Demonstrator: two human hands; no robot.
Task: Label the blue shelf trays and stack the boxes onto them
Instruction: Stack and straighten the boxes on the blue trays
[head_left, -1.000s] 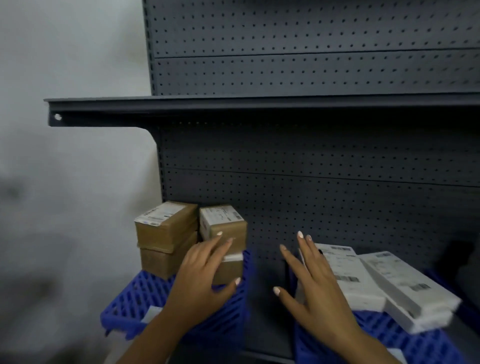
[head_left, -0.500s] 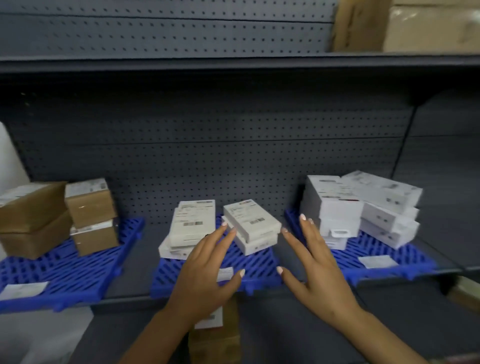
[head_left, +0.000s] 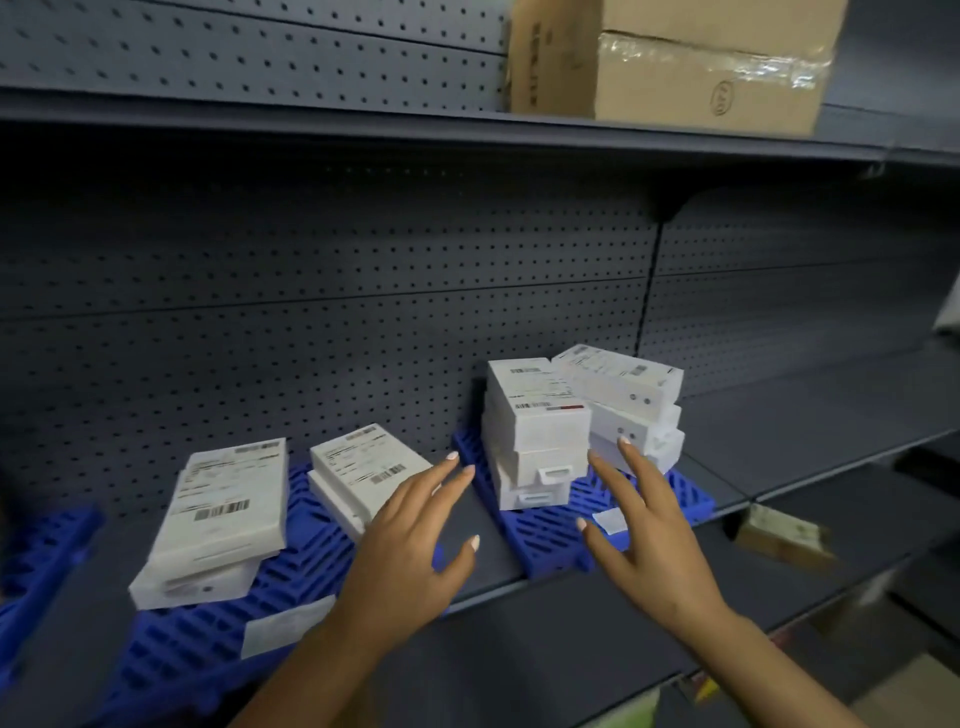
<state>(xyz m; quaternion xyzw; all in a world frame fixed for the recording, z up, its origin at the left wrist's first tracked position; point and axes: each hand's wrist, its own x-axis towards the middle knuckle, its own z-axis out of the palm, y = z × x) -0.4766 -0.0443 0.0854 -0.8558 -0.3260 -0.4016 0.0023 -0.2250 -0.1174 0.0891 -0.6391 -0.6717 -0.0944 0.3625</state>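
Three blue trays sit on the grey shelf (head_left: 805, 410). The middle tray (head_left: 208, 639) carries two low stacks of white boxes (head_left: 228, 514); the right tray (head_left: 550, 535) holds taller stacks (head_left: 540, 431). The left hand (head_left: 410, 551) and right hand (head_left: 649, 540) hover before the right tray, fingers spread and straight, holding nothing. Barcoded box labels are too blurred to read. A white label (head_left: 283, 629) lies on the middle tray's front edge.

dark metal shelf (head_left: 810, 415), blue trays (head_left: 550, 540) resting on it
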